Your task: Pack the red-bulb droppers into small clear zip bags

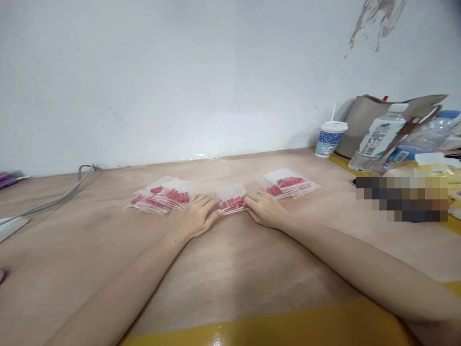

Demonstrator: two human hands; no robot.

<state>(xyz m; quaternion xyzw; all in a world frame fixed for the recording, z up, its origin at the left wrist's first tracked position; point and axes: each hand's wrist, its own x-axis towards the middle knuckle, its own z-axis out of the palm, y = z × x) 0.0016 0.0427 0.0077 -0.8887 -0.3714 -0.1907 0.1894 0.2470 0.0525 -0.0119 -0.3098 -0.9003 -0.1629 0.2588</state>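
Observation:
Between my hands lies a small clear zip bag [232, 202] with several red, capsule-like pieces in a row inside. My left hand [200, 214] is closed at its left edge, thumb toward the front. At the right edge my right hand [265, 208] pinches the same bag, with its fingers bent. The bag rests on or just over the table; I cannot tell which. Just left of my left hand is an overlapping pile of similar bags [163, 194] with red pieces. Another such pile [288, 184] lies behind and right of my right hand.
On the wooden table [216, 274], a paper cup with a straw [329, 139], a water bottle [378, 139], a larger bottle [421, 139] and a grey bag [355, 125] stand at the right. A grey cable [68, 193] runs along the left. A wall [180, 81] closes the back.

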